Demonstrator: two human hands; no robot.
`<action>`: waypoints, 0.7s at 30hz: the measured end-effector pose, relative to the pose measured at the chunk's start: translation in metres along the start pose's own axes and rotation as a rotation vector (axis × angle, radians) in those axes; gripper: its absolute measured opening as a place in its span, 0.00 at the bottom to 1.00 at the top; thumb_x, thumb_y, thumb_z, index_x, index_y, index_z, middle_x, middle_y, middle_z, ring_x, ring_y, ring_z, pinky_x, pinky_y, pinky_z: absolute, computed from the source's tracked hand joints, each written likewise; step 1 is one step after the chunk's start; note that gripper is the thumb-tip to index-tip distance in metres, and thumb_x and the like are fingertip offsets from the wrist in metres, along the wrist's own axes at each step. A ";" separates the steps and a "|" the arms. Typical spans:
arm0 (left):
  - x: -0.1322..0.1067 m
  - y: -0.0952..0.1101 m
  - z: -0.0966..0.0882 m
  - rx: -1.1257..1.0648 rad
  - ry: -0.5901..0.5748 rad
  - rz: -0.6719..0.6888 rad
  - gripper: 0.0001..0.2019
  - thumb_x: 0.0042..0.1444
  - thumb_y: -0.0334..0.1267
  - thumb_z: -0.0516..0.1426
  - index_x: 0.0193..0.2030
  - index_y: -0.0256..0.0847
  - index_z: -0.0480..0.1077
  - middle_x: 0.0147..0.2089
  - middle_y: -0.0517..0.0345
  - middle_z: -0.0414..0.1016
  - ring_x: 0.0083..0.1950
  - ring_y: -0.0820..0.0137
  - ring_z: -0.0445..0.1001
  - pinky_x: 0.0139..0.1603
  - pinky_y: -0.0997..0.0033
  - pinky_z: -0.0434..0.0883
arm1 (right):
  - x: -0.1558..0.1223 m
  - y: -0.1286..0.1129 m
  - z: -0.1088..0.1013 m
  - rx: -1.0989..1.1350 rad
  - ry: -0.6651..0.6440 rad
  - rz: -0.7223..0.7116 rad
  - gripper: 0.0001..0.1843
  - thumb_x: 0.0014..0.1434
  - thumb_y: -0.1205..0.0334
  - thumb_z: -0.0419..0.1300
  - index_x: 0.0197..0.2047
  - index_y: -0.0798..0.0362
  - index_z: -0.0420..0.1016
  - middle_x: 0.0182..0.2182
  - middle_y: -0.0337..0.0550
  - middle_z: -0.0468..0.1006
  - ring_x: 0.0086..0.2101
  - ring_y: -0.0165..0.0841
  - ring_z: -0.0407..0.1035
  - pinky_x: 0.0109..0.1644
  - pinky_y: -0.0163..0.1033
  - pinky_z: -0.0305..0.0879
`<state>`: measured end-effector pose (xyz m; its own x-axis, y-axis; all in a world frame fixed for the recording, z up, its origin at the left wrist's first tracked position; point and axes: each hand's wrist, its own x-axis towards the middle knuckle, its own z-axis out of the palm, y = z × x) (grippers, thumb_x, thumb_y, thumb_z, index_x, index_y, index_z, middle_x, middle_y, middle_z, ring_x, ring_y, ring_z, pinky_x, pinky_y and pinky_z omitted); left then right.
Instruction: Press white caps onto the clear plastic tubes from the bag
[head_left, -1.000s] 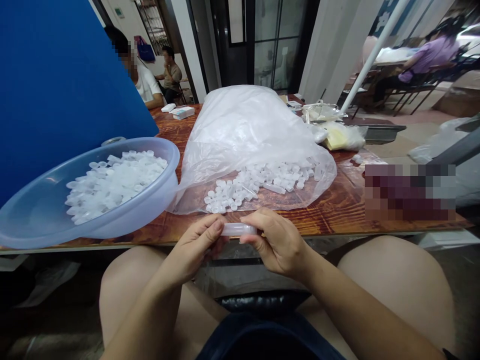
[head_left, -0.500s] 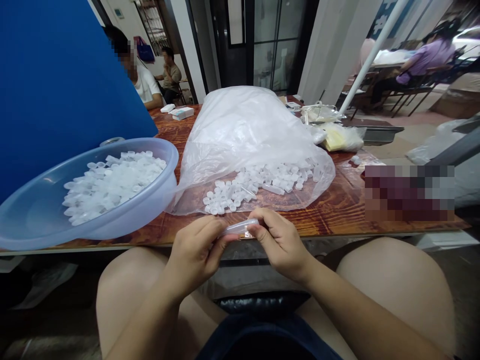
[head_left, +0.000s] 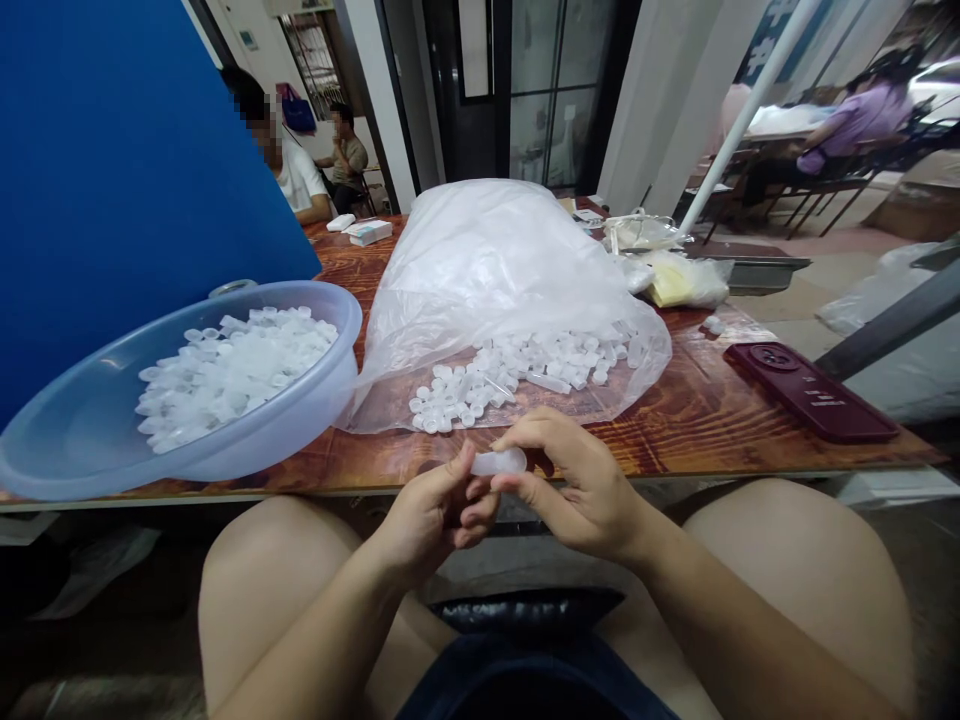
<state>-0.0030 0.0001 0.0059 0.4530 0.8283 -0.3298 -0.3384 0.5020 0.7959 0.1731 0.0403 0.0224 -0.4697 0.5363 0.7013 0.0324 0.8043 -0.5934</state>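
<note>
I monitor one tube (head_left: 495, 462), finger-pinched by my left hand (head_left: 435, 512) and right hand (head_left: 589, 490); one bag (head_left: 491, 250) lies at twelve o'clock.

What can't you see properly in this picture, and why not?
All in the head view:
Pale tube: its left end is covered by the grip of the left hand.
Big bag: its cloudy plastic hides what is deep inside.
Blue tub: the upper pieces hide whatever lies beneath them.
Dark red phone: its screen faces down, so it is hidden.
Person in purple: too blurred to make out the hands.
</note>
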 end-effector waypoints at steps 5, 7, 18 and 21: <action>0.001 -0.001 0.001 -0.024 -0.193 -0.074 0.23 0.55 0.58 0.53 0.25 0.39 0.57 0.21 0.65 0.52 0.19 0.79 0.48 0.20 0.76 0.44 | -0.004 0.001 0.016 0.476 0.006 0.263 0.11 0.67 0.57 0.54 0.45 0.53 0.73 0.41 0.48 0.75 0.43 0.35 0.69 0.50 0.44 0.66; 0.002 0.000 -0.004 0.146 -0.149 0.024 0.22 0.56 0.57 0.53 0.26 0.39 0.59 0.21 0.64 0.54 0.20 0.79 0.50 0.21 0.75 0.46 | -0.005 0.001 0.019 0.716 0.048 0.386 0.13 0.68 0.53 0.52 0.46 0.52 0.71 0.37 0.44 0.74 0.39 0.33 0.70 0.45 0.41 0.67; 0.022 0.034 -0.060 1.310 0.876 0.718 0.06 0.54 0.39 0.57 0.37 0.40 0.70 0.39 0.54 0.70 0.43 0.65 0.69 0.46 0.67 0.66 | -0.019 -0.008 0.034 0.869 -0.152 0.777 0.16 0.55 0.53 0.55 0.23 0.56 0.66 0.17 0.33 0.58 0.19 0.23 0.49 0.22 0.32 0.44; 0.036 0.042 -0.076 1.350 0.978 0.632 0.10 0.56 0.36 0.52 0.39 0.39 0.73 0.43 0.51 0.75 0.49 0.61 0.70 0.54 0.62 0.65 | -0.041 -0.003 0.071 0.563 -0.410 0.829 0.14 0.55 0.55 0.51 0.22 0.54 0.64 0.18 0.35 0.61 0.21 0.26 0.54 0.25 0.33 0.51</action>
<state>-0.0637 0.0697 -0.0109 -0.2427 0.8797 0.4090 0.8234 -0.0361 0.5664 0.1299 -0.0021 -0.0328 -0.7510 0.6483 -0.1251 0.1147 -0.0584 -0.9917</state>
